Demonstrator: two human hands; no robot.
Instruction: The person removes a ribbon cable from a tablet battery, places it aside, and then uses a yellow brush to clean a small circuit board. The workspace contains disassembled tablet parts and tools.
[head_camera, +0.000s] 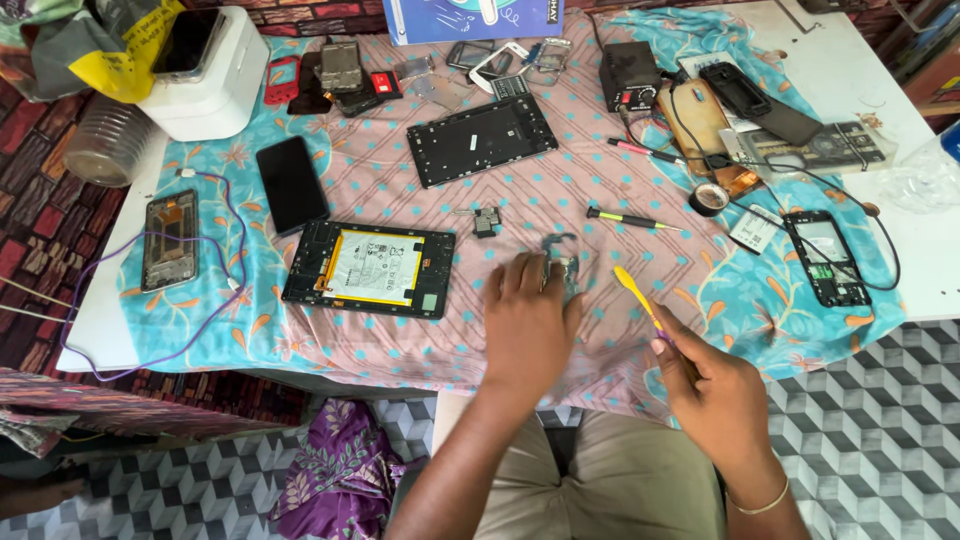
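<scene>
Patterned cloth (700, 290) covers the counter (860, 70). At lower centre, the left hand (528, 325) presses flat, fingers spread, on a small grey part (562, 262); the right hand (712, 385) is closed around one yellow pry tool (636, 293). Prying seems in progress; next needs the tip under the part. Further out: two opened tablets (369, 269), one screwdriver (628, 219).

I see a white desk (850, 70) spread with a turquoise and pink patterned cloth (560, 190), lit by even daylight. Below the desk edge, the floor (870, 400) is tiled in a grey and white cube pattern. A crumpled purple cloth (335, 470) lies on the floor tiles. Along the far left runs a dark red brick-patterned surface (40, 230), with a clear ribbed plastic jar (105, 140) resting against it.
</scene>
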